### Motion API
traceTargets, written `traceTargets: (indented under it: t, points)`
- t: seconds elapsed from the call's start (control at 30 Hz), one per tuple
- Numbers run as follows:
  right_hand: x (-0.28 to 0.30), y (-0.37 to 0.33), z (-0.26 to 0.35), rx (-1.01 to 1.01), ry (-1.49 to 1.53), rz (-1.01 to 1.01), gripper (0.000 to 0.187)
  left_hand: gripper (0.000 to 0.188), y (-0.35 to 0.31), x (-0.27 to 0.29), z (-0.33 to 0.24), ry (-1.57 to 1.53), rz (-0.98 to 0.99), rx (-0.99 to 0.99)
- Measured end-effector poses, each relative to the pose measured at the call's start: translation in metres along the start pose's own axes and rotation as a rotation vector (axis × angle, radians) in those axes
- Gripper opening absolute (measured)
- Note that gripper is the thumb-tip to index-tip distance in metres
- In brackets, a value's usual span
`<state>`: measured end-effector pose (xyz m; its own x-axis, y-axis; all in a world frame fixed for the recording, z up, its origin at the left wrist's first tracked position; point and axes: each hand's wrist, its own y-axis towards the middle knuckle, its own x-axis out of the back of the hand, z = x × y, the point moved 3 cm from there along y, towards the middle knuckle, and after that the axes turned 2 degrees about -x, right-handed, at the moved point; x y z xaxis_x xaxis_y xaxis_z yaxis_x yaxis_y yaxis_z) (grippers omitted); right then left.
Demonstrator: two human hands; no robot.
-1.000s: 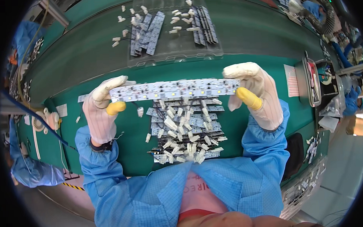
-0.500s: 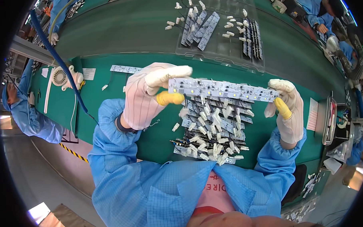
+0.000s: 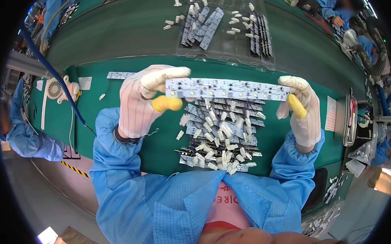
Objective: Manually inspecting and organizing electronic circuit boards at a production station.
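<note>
I hold a long white LED circuit strip level above the green bench. My left hand, in a white striped glove with yellow fingertips, pinches its left end. My right hand, gloved the same way, grips its right end. Directly below the strip lies a pile of similar strips with white connectors on the green mat.
A clear tray with more strips and loose white connectors sits on the conveyor behind. A small white fan and a blue hose are at the left. Other workers in blue coats are at left and top right. A grey tray is right.
The view has swung left, so hands and strip sit more to the right in frame. Both hands keep their hold on the strip, now raised and tilted slightly down to the right.
</note>
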<state>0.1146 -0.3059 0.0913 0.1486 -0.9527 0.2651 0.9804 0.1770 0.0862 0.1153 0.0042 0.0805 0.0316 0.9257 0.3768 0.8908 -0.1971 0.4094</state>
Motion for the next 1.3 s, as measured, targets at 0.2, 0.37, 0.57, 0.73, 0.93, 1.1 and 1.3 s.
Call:
traceTargets:
  t: [0.2, 0.37, 0.57, 0.73, 0.93, 1.1, 1.3]
  points:
    - [-0.007, -0.001, 0.0, 0.009, 0.081, -0.011, 0.053, 0.033, -0.001, 0.002, 0.0, -0.034, -0.01, 0.014]
    - [-0.001, -0.002, -0.002, 0.029, 0.02, 0.01, 0.053, 0.034, 0.001, 0.003, 0.0, 0.112, 0.089, -0.017]
    - [0.002, -0.007, 0.001, 0.009, 0.046, -0.001, 0.049, 0.041, 0.003, -0.003, 0.01, 0.067, -0.053, -0.078]
    - [-0.01, -0.017, 0.009, -0.052, 0.25, 0.062, 0.062, 0.037, 0.014, -0.004, 0.017, 0.0, 0.007, 0.139]
    - [-0.009, -0.015, 0.008, -0.027, 0.15, 0.113, 0.046, 0.046, 0.014, -0.003, 0.024, 0.004, 0.014, 0.235]
    - [-0.005, 0.003, 0.0, -0.002, 0.086, -0.012, 0.045, 0.049, 0.005, -0.008, 0.017, -0.346, -0.014, 0.074]
    - [-0.007, 0.013, -0.027, 0.07, 0.119, -0.022, 0.062, 0.017, 0.005, -0.01, 0.018, -0.222, 0.018, 0.078]
